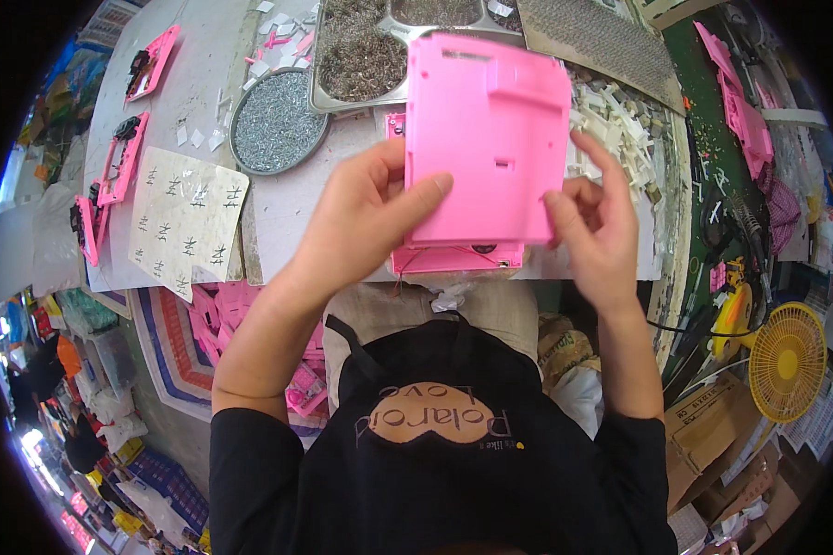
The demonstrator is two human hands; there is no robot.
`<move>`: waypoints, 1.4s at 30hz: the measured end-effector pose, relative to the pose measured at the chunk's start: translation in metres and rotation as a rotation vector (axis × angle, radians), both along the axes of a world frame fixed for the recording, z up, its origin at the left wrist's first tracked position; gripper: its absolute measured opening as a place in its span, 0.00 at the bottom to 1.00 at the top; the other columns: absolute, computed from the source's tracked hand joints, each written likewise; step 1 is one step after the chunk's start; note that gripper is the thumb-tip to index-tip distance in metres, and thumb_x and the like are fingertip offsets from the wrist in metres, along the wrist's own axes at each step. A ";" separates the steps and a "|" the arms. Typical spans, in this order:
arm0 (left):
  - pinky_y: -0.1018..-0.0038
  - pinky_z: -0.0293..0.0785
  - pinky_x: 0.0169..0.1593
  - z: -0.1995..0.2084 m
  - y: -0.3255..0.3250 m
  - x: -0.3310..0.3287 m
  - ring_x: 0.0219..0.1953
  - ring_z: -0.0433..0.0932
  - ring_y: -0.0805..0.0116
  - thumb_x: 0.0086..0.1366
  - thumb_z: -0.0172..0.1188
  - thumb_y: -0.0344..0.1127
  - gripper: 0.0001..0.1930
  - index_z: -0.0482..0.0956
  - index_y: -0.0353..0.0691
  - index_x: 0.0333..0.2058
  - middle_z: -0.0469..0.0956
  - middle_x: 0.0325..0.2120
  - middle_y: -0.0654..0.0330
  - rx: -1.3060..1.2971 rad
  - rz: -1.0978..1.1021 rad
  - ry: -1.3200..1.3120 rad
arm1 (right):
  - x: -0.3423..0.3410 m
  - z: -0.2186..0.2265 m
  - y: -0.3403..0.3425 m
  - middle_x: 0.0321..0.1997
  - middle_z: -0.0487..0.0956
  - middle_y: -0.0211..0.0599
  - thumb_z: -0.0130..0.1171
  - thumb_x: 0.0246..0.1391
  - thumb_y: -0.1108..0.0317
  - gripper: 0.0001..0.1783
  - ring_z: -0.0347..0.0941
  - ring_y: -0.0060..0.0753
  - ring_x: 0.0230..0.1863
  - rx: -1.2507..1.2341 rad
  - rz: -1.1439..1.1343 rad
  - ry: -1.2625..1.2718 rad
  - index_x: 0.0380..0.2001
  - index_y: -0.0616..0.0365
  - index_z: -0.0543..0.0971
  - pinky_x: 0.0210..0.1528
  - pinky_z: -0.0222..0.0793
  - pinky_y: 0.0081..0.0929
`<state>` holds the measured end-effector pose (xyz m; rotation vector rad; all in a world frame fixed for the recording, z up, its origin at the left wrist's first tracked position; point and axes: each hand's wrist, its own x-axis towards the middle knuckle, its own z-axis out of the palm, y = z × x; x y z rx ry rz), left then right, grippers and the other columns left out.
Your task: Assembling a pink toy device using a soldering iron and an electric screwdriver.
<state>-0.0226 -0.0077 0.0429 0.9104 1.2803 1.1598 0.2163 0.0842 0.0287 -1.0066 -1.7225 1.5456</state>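
A pink plastic housing panel (477,148) is held up in front of me, its raised block at the upper right and a small slot near its middle. My left hand (370,203) grips its left edge, thumb lying across the face. At the lower right edge, my right hand (597,213) pinches the panel between thumb and curled fingers, the index finger raised. Beneath it, mostly hidden, another pink housing (458,259) with thin wires and dark round parts rests at the table's near edge.
Left of the panel stand a round dish of small screws (279,120) and a metal tray of springs (356,60). White plastic pieces (615,139) are heaped at the right. Pink assemblies (120,162) lie far left by a marked sheet (187,217). A yellow fan (787,361) stands lower right.
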 end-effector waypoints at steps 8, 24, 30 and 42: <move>0.72 0.72 0.28 -0.039 -0.020 0.013 0.20 0.74 0.68 0.60 0.71 0.38 0.37 0.67 0.30 0.64 0.73 0.19 0.59 0.171 0.104 0.813 | 0.007 -0.029 -0.016 0.20 0.75 0.34 0.64 0.60 0.63 0.29 0.74 0.36 0.21 0.647 0.044 -0.508 0.63 0.56 0.71 0.25 0.68 0.31; 0.73 0.68 0.24 -0.042 -0.039 0.017 0.17 0.69 0.72 0.62 0.69 0.35 0.37 0.65 0.32 0.67 0.67 0.16 0.64 0.056 0.198 0.715 | -0.007 -0.034 0.004 0.23 0.79 0.41 0.62 0.62 0.64 0.23 0.78 0.42 0.23 0.516 0.203 -0.454 0.60 0.51 0.75 0.27 0.71 0.35; 0.73 0.67 0.25 -0.058 -0.055 0.026 0.18 0.68 0.70 0.63 0.68 0.33 0.32 0.70 0.32 0.64 0.67 0.16 0.62 0.073 0.253 0.810 | -0.012 -0.040 -0.011 0.21 0.77 0.42 0.60 0.62 0.72 0.28 0.74 0.39 0.20 0.909 0.181 -0.531 0.66 0.51 0.74 0.26 0.71 0.36; 0.72 0.74 0.35 -0.048 -0.030 -0.091 0.27 0.78 0.69 0.62 0.68 0.37 0.11 0.87 0.37 0.40 0.81 0.25 0.59 0.078 0.487 0.808 | -0.010 -0.027 -0.005 0.17 0.75 0.36 0.62 0.55 0.73 0.32 0.74 0.37 0.17 1.065 0.357 -0.753 0.65 0.55 0.74 0.22 0.70 0.37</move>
